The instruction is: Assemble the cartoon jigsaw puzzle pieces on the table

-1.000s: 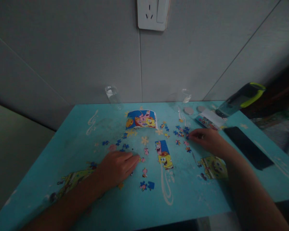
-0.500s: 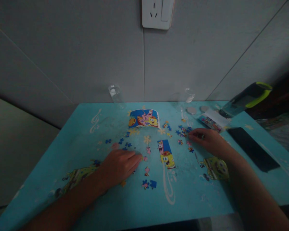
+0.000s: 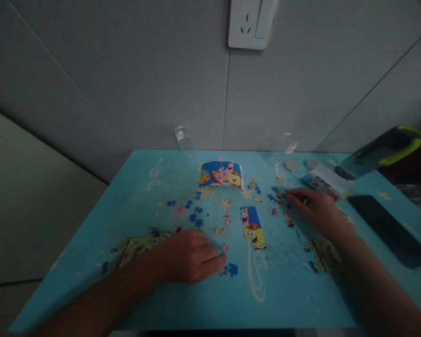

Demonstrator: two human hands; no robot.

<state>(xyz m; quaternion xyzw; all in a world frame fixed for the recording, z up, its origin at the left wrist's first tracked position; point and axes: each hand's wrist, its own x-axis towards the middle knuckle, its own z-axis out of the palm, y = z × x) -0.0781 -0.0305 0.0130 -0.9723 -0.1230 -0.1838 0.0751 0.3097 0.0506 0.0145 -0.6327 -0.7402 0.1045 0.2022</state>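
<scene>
My left hand (image 3: 198, 256) lies low over the table, fingers bent and close together. Its fingertips touch a small pink puzzle piece (image 3: 224, 247), just above a joined blue-and-pink pair (image 3: 233, 269). On the right, my right hand (image 3: 312, 204) has thumb and fingers pinched at the edge of a cluster of blue puzzle pieces (image 3: 275, 195). What lies between those fingertips is hidden. Between the hands is an assembled puzzle strip (image 3: 253, 228) with yellow and pink cartoon figures. Behind it stands a curved picture card (image 3: 221, 174) with a similar cartoon scene.
Loose blue pieces (image 3: 196, 219) are scattered left of centre. Clear containers (image 3: 185, 140) stand near the wall, with round lids (image 3: 292, 165) at the back right. A folded card (image 3: 321, 181), a dark flat slab (image 3: 389, 229) and a tilted-looking bottle (image 3: 379, 152) occupy the right side.
My left hand has moved nearer the front edge, from a pink-and-yellow piece to the pink one below, uncovering blue pieces. My right hand stays by the cluster. The view has shifted left.
</scene>
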